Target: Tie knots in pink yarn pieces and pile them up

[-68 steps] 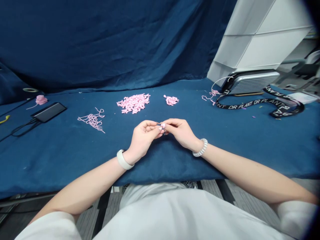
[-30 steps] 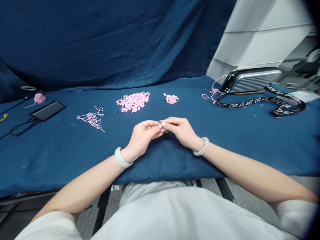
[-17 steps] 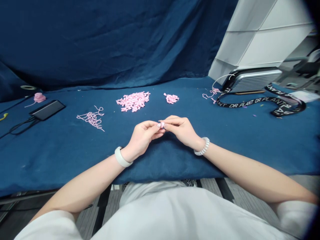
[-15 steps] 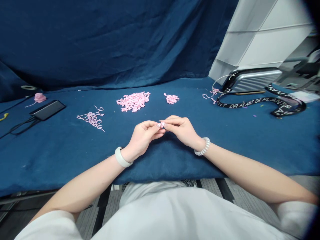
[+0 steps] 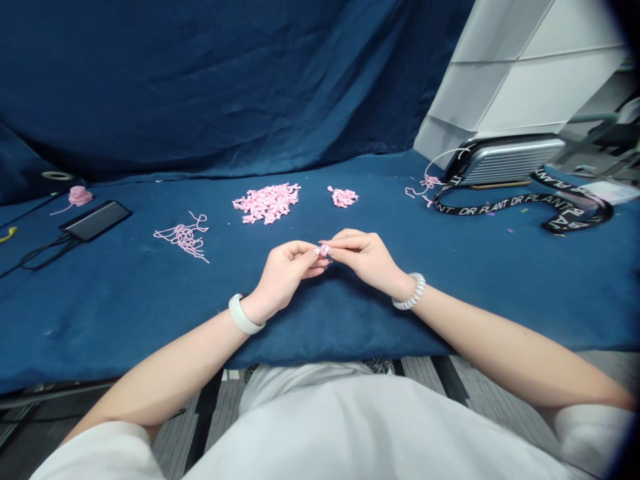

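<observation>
My left hand point(image 5: 286, 275) and my right hand point(image 5: 367, 259) meet above the blue cloth-covered table point(image 5: 125, 307). Both pinch one small pink piece point(image 5: 323, 251) between their fingertips. Beyond them lies a large heap of small pink pieces point(image 5: 269, 202). A smaller heap point(image 5: 343, 197) sits to its right. A tangle of pink cord point(image 5: 185, 238) lies to the left of my hands.
A black phone point(image 5: 95, 221) with a cable and a pink roll point(image 5: 79, 195) lie at far left. A silver case point(image 5: 505, 161), a black printed lanyard point(image 5: 520, 203) and more pink cord point(image 5: 423, 189) are at back right. A white shelf unit point(image 5: 520, 67) stands behind.
My hands have stayed together on the pink piece; the right wrist has shifted slightly to the right and its fingers have stretched out a little.
</observation>
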Available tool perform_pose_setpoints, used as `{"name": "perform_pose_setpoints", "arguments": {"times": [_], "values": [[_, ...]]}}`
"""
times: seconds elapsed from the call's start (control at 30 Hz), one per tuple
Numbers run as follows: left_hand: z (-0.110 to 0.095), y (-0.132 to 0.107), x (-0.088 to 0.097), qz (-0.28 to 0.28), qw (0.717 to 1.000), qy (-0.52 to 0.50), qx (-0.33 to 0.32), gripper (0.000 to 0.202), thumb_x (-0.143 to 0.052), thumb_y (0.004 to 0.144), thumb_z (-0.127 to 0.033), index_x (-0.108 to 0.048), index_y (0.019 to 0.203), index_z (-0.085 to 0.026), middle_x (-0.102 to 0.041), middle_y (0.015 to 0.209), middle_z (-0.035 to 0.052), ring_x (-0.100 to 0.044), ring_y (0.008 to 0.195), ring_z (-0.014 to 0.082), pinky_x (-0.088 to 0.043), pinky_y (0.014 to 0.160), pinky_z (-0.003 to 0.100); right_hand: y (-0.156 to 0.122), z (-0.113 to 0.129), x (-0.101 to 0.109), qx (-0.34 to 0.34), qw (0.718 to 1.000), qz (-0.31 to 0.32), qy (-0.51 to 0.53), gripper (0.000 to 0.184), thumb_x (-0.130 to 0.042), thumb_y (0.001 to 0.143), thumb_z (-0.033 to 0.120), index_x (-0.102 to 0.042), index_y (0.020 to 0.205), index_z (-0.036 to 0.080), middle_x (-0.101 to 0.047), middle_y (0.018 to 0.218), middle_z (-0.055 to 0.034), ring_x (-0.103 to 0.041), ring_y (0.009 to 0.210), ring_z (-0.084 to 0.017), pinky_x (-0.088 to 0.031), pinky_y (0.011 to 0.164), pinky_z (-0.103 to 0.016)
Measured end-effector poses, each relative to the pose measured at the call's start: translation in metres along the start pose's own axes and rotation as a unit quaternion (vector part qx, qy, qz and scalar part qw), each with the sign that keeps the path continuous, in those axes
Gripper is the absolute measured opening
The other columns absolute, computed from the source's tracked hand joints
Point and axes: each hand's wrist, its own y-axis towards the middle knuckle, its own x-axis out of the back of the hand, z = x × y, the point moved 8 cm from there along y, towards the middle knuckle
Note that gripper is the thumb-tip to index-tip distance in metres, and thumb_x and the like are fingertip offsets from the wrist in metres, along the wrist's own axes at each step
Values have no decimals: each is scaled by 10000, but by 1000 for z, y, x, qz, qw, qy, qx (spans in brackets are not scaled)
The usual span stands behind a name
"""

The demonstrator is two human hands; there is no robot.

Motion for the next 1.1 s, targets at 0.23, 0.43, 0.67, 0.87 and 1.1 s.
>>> {"name": "perform_pose_setpoints", "arguments": {"times": [0.23, 0.43, 0.67, 0.87, 1.1], "values": [[0, 1, 1, -1, 1000, -15, 4, 224, -667, 735, -328, -652, 816, -121, -678, 820, 67, -653, 759, 144, -543, 701, 272, 1, -1, 0, -8, 1000, 5, -1, 303, -622, 708, 379, -713, 908, 169, -646, 902, -46, -580, 824, -32, -469, 814, -167], [2, -1, -1, 12, 1000, -2, 25, 285, -664, 731, -379, -660, 828, -111, -671, 797, 84, -648, 732, 151, -541, 678, 274, 1, -2, 1, -8, 1000, 2, 2, 308, -620, 708, 382, -713, 908, 169, -647, 909, -46, -579, 819, -30, -465, 791, -156], [3, 0, -3, 13, 999, 42, 18, 296, -688, 705, -393, -655, 806, -117, -663, 769, 71, -637, 727, 140, -548, 671, 272, 1, -4, -2, -6, 1000, 14, 3, 311, -609, 716, 384, -713, 910, 164, -646, 910, -46, -579, 814, -26, -462, 772, -144], [0, 0, -1, 0, 999, 42, 8, 274, -663, 731, -384, -619, 782, -118, -649, 765, 54, -634, 728, 135, -550, 664, 276, 0, -6, -2, -35, 999, 16, 12, 330, -610, 711, 383, -711, 916, 145, -645, 916, -52, -587, 788, -25, -464, 732, -130], [-9, 0, 4, -13, 992, 113, -56, 284, -629, 751, -408, -607, 768, -125, -646, 762, 56, -635, 749, 166, -551, 635, 282, -1, -9, -1, -72, 997, 25, 22, 376, -609, 702, 397, -707, 937, 120, -648, 846, -55, -522, 621, 7, -426, 601, -110]]}}
